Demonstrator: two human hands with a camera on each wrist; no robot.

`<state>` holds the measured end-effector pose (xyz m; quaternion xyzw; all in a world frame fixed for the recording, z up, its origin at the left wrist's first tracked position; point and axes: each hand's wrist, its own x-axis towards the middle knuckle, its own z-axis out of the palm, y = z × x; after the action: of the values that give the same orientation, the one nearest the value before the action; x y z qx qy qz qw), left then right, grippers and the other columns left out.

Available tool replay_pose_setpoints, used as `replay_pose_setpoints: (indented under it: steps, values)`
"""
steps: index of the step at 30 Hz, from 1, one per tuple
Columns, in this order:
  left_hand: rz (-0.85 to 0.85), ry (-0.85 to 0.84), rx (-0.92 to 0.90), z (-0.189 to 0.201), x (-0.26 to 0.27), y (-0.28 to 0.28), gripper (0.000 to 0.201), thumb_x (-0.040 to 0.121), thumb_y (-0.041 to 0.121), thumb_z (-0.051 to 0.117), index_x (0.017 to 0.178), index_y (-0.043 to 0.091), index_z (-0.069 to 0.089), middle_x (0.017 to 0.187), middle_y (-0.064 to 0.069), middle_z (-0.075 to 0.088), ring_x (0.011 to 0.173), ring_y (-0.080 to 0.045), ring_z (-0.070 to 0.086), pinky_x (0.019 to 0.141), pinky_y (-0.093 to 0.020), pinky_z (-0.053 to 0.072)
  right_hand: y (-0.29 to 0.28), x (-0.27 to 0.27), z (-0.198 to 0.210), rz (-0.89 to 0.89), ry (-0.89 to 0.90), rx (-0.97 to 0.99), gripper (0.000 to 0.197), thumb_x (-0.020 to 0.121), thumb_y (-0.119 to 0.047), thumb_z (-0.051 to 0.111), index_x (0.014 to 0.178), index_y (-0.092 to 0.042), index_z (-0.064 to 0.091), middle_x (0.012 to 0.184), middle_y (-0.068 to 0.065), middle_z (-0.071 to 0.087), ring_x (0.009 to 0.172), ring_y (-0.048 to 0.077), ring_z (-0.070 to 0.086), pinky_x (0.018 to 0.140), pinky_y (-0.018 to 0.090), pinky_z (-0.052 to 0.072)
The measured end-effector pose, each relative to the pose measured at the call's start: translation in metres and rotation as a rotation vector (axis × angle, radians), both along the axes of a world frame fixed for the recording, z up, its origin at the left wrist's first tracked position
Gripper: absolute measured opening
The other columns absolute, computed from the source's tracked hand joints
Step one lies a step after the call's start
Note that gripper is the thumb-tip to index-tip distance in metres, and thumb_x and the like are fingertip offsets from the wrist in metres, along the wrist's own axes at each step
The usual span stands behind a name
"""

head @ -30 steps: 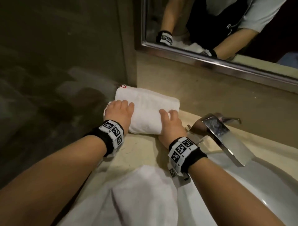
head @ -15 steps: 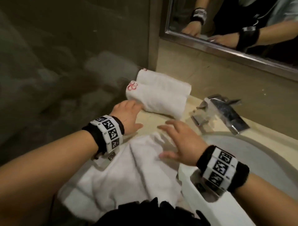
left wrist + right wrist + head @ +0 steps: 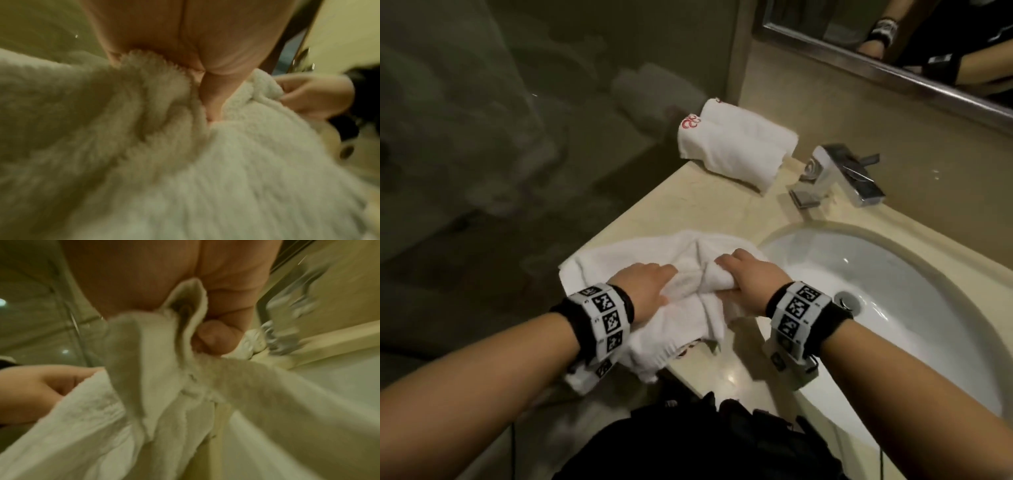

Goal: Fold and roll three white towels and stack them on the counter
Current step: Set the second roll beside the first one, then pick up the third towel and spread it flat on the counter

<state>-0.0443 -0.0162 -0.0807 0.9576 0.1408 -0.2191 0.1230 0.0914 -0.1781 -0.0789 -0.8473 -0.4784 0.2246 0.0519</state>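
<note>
A: Hand pose?

B: Both palms down, forearms reaching in from the near edge. Left hand (image 3: 645, 291) grip grasping the loose towel (image 3: 681, 308), fingers curled into the bunched cloth. Right hand (image 3: 748, 279) grip likewise grasping it, thumb tucked under a fold (clear in the right wrist view).

A: Towel location?

B: Crumpled on the bench (image 3: 722, 212), near-left, just beside the sink (image 3: 893, 291). One corner hangs over the near edge. Rolled towels (image 3: 732, 144) sit far side, left of the faucet (image 3: 835, 174).
</note>
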Motion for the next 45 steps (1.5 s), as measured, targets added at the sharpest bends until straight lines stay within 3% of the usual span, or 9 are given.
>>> replay_pose_setpoints:
  steps: [6, 11, 15, 17, 24, 31, 36, 42, 45]
  values:
    - [-0.029, -0.121, -0.424, 0.04, 0.021, -0.091, 0.05, 0.09, 0.028, 0.055, 0.134, 0.019, 0.035, 0.13, -0.01, 0.054, 0.116, -0.027, 0.053, 0.096, -0.033, 0.043, -0.13, -0.007, 0.068, -0.242, -0.023, 0.135, 0.041, 0.083, -0.052, 0.053, 0.113, -0.026, 0.049, 0.112, 0.002, 0.06, 0.098, 0.025, 0.056, 0.077, 0.031, 0.041]
    - [-0.32, -0.043, -0.553, 0.06, 0.063, -0.227, 0.056, 0.089, 0.032, 0.056, 0.137, 0.017, 0.033, 0.136, -0.004, 0.047, 0.124, -0.023, 0.047, 0.103, -0.03, 0.037, -0.29, -0.026, 0.108, -0.554, -0.09, 0.057, 0.038, 0.082, -0.058, 0.048, 0.101, -0.025, 0.052, 0.101, 0.003, 0.064, 0.087, 0.023, 0.055, 0.074, 0.033, 0.043]
    - [-0.563, -0.012, -0.491, 0.055, 0.085, -0.34, 0.048, 0.088, 0.035, 0.056, 0.131, 0.021, 0.039, 0.13, -0.003, 0.052, 0.107, -0.017, 0.051, 0.089, -0.024, 0.038, -0.408, -0.057, 0.093, -0.894, 0.016, -0.013, 0.036, 0.082, -0.057, 0.049, 0.101, -0.026, 0.052, 0.104, 0.004, 0.063, 0.084, 0.019, 0.052, 0.07, 0.029, 0.035]
    - [-0.691, -0.107, -0.387, 0.047, 0.09, -0.386, 0.053, 0.084, 0.041, 0.058, 0.13, 0.022, 0.04, 0.133, -0.007, 0.047, 0.117, -0.023, 0.047, 0.099, -0.034, 0.038, -0.451, -0.073, 0.072, -1.066, 0.054, -0.056, 0.046, 0.084, -0.058, 0.046, 0.109, -0.021, 0.053, 0.111, 0.007, 0.062, 0.088, 0.022, 0.053, 0.072, 0.029, 0.034]
    - [-1.106, -0.126, -0.132, 0.002, 0.058, -0.46, 0.082, 0.06, 0.066, 0.066, 0.123, 0.022, 0.037, 0.118, -0.006, 0.045, 0.105, -0.027, 0.047, 0.085, -0.037, 0.04, -0.505, -0.099, 0.017, -1.468, 0.119, 0.058, 0.058, 0.087, -0.056, 0.042, 0.125, -0.011, 0.045, 0.125, 0.014, 0.056, 0.109, 0.03, 0.053, 0.079, 0.028, 0.035]
    - [-0.913, -0.015, -0.423, 0.017, 0.079, -0.448, 0.032, 0.088, 0.016, 0.049, 0.12, 0.015, 0.052, 0.122, -0.008, 0.058, 0.11, -0.026, 0.053, 0.088, -0.028, 0.038, -0.487, -0.112, 0.047, -1.237, -0.311, 0.171, 0.048, 0.084, -0.054, 0.047, 0.12, -0.023, 0.051, 0.129, 0.004, 0.05, 0.119, 0.026, 0.044, 0.1, 0.042, 0.031]
    - [-0.85, -0.191, -0.51, 0.056, 0.089, -0.434, 0.026, 0.094, 0.02, 0.045, 0.112, 0.012, 0.06, 0.112, -0.009, 0.064, 0.102, -0.022, 0.056, 0.073, -0.02, 0.032, -0.432, -0.118, 0.058, -0.875, -0.3, 0.056, 0.075, 0.065, -0.074, 0.05, 0.125, -0.03, 0.043, 0.118, -0.002, 0.059, 0.109, 0.023, 0.052, 0.09, 0.038, 0.033]
    - [-0.832, -0.316, -0.362, 0.097, 0.098, -0.408, 0.023, 0.09, 0.034, 0.052, 0.1, 0.016, 0.061, 0.092, -0.004, 0.063, 0.08, -0.017, 0.05, 0.064, -0.023, 0.031, -0.448, -0.106, 0.082, -1.01, -0.333, 0.267, 0.025, 0.084, -0.034, 0.057, 0.095, -0.012, 0.054, 0.096, 0.013, 0.063, 0.091, 0.033, 0.058, 0.066, 0.031, 0.031]
    - [-0.919, -0.257, -0.158, 0.099, 0.1, -0.395, 0.019, 0.089, 0.027, 0.053, 0.097, 0.011, 0.061, 0.099, -0.007, 0.061, 0.087, -0.022, 0.052, 0.069, -0.023, 0.03, -0.465, -0.106, 0.115, -1.034, -0.369, 0.393, 0.021, 0.086, -0.025, 0.057, 0.088, -0.004, 0.056, 0.087, 0.019, 0.063, 0.084, 0.035, 0.058, 0.062, 0.033, 0.032]
